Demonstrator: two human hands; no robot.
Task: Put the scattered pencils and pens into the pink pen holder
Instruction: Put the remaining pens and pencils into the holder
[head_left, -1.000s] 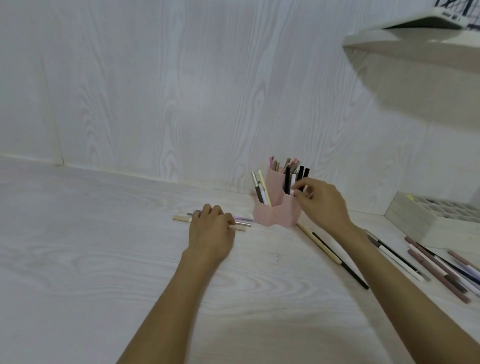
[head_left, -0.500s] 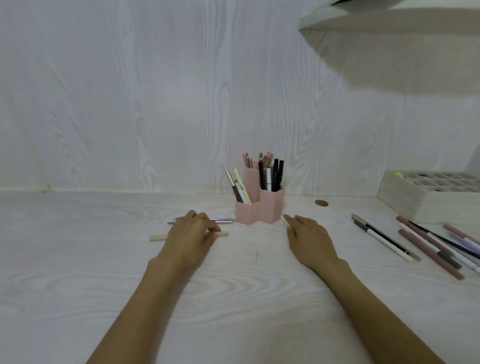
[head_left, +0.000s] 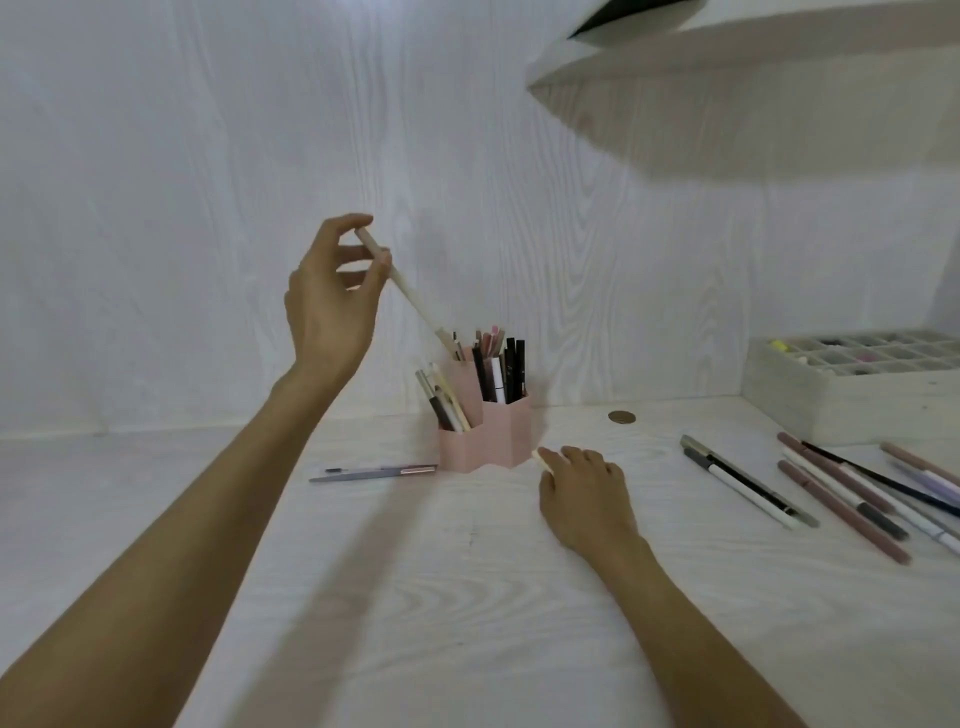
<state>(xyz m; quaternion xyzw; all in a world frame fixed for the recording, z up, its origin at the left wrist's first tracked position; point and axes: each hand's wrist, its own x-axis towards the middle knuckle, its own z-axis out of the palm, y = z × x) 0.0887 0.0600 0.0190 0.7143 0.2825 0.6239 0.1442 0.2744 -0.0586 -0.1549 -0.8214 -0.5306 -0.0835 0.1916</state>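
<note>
Left hand (head_left: 332, 301) raised at 10 o'clock of the pink pen holder (head_left: 485, 434), fingers (head_left: 363, 254) pinched on the top end of a beige pencil (head_left: 402, 288), tilted so its tip aims down into the tall back compartment; a high grip, probably for steering past pens already standing there. Right hand (head_left: 584, 486) flat on the surface (head_left: 467, 597) at 4 o'clock of the holder, fingers curled over another pale pencil (head_left: 540, 460), seemingly gathering it. Purple pen (head_left: 374, 473) lying at 9 o'clock, more pens (head_left: 748, 488) scattered at 3 o'clock.
</note>
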